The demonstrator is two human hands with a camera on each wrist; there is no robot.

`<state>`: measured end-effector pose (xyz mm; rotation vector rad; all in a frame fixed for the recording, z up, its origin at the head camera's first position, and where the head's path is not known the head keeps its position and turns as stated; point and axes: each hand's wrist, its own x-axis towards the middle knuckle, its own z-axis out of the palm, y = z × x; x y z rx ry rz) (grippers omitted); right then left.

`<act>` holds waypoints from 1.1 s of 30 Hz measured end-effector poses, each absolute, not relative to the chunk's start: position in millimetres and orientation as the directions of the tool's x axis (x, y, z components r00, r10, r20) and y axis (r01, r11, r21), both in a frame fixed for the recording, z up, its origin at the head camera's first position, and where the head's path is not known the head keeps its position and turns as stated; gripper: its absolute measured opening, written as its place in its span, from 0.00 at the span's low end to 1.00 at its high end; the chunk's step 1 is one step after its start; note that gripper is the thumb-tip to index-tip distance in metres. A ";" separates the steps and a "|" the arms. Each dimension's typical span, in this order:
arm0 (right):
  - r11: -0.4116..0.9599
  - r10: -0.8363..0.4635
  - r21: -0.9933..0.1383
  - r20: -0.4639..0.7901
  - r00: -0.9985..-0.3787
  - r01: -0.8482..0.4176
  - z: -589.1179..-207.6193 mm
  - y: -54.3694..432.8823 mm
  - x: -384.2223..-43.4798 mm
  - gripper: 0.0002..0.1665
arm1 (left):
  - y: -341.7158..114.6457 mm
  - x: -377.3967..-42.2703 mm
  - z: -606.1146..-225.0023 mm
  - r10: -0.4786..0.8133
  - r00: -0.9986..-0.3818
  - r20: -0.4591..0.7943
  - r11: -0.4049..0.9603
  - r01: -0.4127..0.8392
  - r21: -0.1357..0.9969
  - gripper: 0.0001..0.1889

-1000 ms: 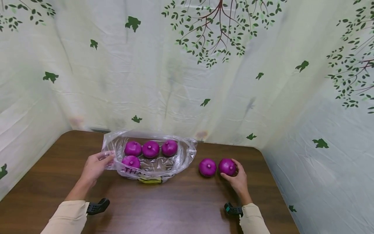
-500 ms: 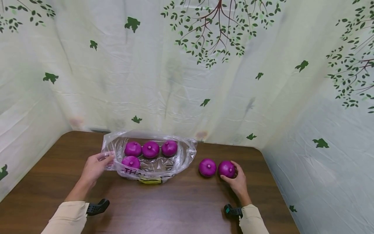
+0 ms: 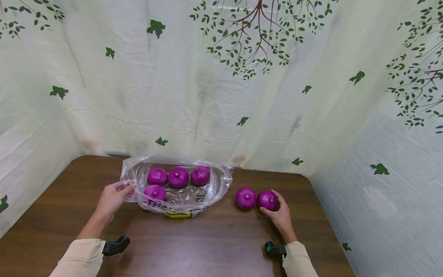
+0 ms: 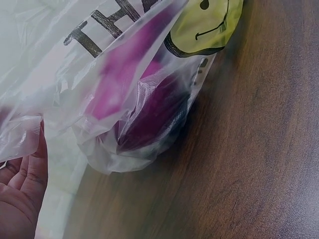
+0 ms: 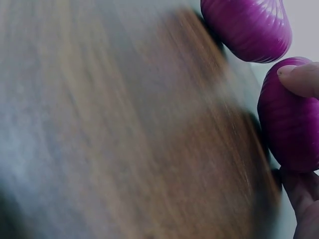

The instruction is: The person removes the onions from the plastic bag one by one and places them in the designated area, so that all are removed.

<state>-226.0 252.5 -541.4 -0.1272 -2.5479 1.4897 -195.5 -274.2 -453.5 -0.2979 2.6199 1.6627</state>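
Note:
A clear plastic bag (image 3: 221, 188) with dark lettering and a yellow smiley (image 4: 204, 25) lies mouth-up, several red onions (image 3: 178, 177) inside it. My left hand (image 3: 112, 198) pinches the bag's left edge between thumb and fingers. In the left wrist view, purple shows through the film next to that hand. Right of the bag, a loose red onion (image 3: 245, 198) sits on the table. Beside it my right hand (image 3: 282, 215) grips another red onion (image 3: 267, 201), thumb on the near side and fingers round the far right. The right wrist view has this onion (image 5: 289, 119) between thumb and fingers.
A brown wooden table (image 3: 194, 246) carries everything. Behind and at both sides hangs a pale curtain (image 3: 207, 96) with printed leaves and branches. Each wrist wears a black strap device, such as the left one (image 3: 115, 245).
My right hand has slid slightly left with its onion, which now stands closer to the loose one. The left hand and the bag have stayed in place.

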 end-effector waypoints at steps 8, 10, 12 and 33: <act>0.472 0.152 -0.881 0.111 -0.982 -0.027 -542.2 252.9 -228.7 0.47 | -274.8 -195.0 -453.8 -0.148 -0.980 -0.130 0.416 -0.181 0.891 0.32; 0.459 0.152 -0.888 0.115 -0.982 -0.032 -541.6 252.1 -228.8 0.47 | -274.8 -194.8 -453.8 -0.149 -0.980 -0.134 0.416 -0.185 0.891 0.32; 0.449 0.147 -0.893 0.118 -0.982 -0.040 -540.7 251.2 -228.7 0.46 | -274.8 -194.6 -453.8 -0.150 -0.980 -0.133 0.417 -0.184 0.890 0.32; 0.457 0.128 -0.889 0.107 -0.986 -0.037 -542.6 251.4 -228.2 0.46 | -273.3 -194.1 -452.2 -0.145 -0.981 -0.125 0.406 -0.174 0.897 0.32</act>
